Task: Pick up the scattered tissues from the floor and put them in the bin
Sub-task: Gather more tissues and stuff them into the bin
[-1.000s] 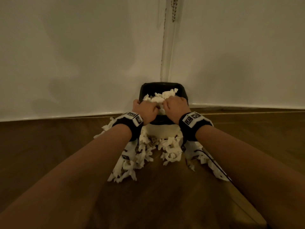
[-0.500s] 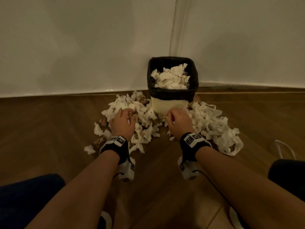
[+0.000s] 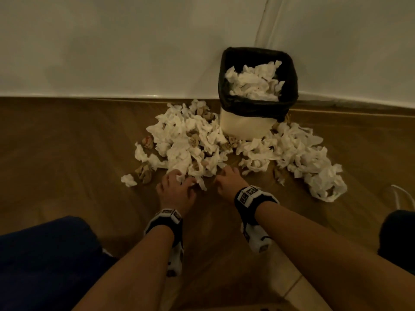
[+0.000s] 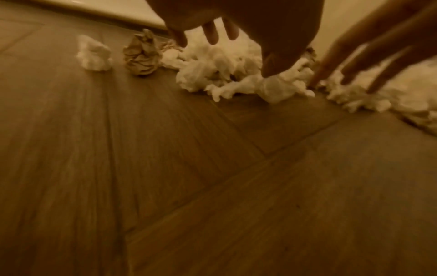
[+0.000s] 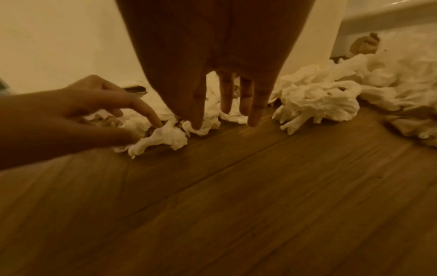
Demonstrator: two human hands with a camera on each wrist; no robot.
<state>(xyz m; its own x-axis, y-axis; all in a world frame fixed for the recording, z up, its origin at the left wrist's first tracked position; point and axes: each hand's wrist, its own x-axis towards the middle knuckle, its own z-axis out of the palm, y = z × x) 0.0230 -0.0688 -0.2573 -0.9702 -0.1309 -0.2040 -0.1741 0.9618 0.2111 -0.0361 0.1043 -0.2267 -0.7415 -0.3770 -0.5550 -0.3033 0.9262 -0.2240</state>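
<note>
The bin (image 3: 258,113), a pale tub lined with a black bag (image 3: 226,86), stands at one o'clock from the hands, in the corner where the two walls meet. White tissues (image 3: 253,84) already fill much of it, though the bag's rim hides how deep they go. More tissues (image 3: 186,140) lie heaped on the wooden floor (image 3: 78,142) at the bin's seven o'clock, and another heap (image 3: 301,153) trails off at its five o'clock. Brown crumpled balls (image 3: 143,172) are mixed in; one (image 3: 148,141) shows red marks that are too small to read.

From the head view the left hand (image 3: 177,189) lies at the near edge of the first heap, its fingertips buried in tissue, so the grip cannot be read there. The right wrist view settles it: the left hand (image 5: 78,110) has its forefinger and thumb reaching toward a twisted tissue (image 5: 165,136) without closing on it, so it is open. The right hand (image 3: 229,182) sits at the left hand's three o'clock. Its own wrist view shows the right hand (image 5: 222,61) with straight fingers (image 5: 256,112) pointing down to the floor and tissue edge, holding nothing.

The left wrist view is blurred, probably by motion. It alone shows a lone white wad (image 4: 94,54) beside a brown ball (image 4: 141,56) at ten o'clock. Dark trouser legs (image 3: 45,254) are cut off at the frame edges.
</note>
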